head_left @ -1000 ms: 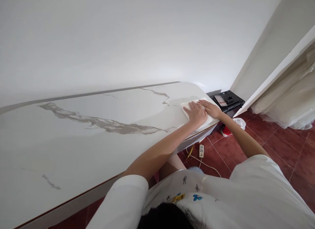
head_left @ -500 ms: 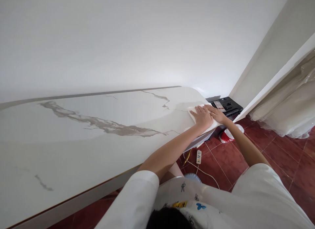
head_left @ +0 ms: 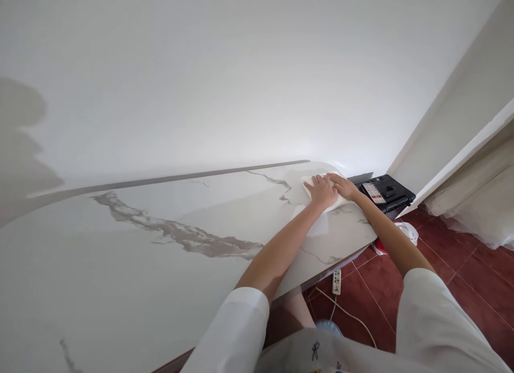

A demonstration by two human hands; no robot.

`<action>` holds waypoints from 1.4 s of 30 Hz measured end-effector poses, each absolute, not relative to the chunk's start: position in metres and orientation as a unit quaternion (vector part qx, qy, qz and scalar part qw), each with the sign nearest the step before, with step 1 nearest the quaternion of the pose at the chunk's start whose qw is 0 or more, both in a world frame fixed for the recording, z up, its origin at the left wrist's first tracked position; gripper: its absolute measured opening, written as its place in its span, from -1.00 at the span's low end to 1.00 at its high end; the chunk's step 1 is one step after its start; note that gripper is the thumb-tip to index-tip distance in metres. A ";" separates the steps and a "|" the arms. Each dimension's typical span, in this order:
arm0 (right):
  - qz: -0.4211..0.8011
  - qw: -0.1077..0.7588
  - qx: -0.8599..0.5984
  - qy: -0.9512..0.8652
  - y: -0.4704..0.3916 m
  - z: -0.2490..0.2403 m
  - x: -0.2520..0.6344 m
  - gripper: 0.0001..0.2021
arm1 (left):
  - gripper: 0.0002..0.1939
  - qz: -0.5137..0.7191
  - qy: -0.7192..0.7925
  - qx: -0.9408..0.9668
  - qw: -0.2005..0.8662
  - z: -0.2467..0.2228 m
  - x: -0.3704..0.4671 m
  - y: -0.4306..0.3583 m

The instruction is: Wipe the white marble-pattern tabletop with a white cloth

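Observation:
A folded white cloth lies against the white marble-patterned tabletop, near its far right end. My left hand presses down on the cloth, palm down, with the fingers spread. Beside it, my right hand lies flat over the cloth's right part, and its fingertips touch the left hand. Part of the cloth is hidden under both hands.
A black case with a label stands past the table's right end. Below, a white power strip with a cord and a red-and-white item sit on red floor tiles. Pale sheer fabric hangs at right.
Both hands and the cloth have shifted from the table's front right edge back towards the wall. The view has tilted upward, and a shadow shows on the wall at left.

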State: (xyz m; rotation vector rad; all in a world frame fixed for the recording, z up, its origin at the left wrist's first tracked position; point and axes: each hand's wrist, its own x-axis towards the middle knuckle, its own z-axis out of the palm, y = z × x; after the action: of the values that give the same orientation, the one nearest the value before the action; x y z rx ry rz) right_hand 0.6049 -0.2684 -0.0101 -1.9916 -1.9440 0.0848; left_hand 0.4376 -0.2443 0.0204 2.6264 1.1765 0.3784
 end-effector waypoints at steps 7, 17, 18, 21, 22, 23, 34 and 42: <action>0.033 0.193 -0.702 -0.685 -0.203 -0.006 0.602 -0.42 | -0.43 0.141 0.424 0.886 0.123 0.018 0.443 -0.182; 0.062 0.225 -0.699 -0.676 -0.147 -0.001 0.607 -0.42 | -0.42 0.136 0.442 0.878 0.125 0.019 0.454 -0.128; 0.067 0.221 -0.696 -0.680 -0.145 -0.001 0.608 -0.42 | -0.42 0.134 0.446 0.876 0.125 0.020 0.454 -0.128; 0.074 0.215 -0.682 -0.695 -0.143 -0.002 0.613 -0.42 | -0.42 0.128 0.450 0.876 0.116 0.022 0.455 -0.129; 0.076 0.216 -0.677 -0.700 -0.142 -0.002 0.615 -0.42 | -0.42 0.127 0.450 0.877 0.112 0.023 0.455 -0.130; 0.077 0.217 -0.672 -0.704 -0.142 -0.003 0.617 -0.42 | -0.42 0.125 0.451 0.877 0.109 0.023 0.455 -0.131; 0.089 0.234 -0.665 -0.703 -0.160 0.001 0.643 -0.40 | -0.39 0.127 0.462 0.873 0.097 0.025 0.479 -0.156; 0.073 0.213 -0.687 -0.691 -0.196 -0.003 0.651 -0.41 | -0.37 0.140 0.426 0.888 0.099 0.020 0.483 -0.183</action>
State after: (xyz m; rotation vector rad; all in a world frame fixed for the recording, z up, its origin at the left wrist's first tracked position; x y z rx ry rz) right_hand 0.6513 -0.1961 -0.0031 -1.9067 -1.9196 0.2029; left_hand 0.4830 -0.1826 0.0197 2.6275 1.2595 0.4131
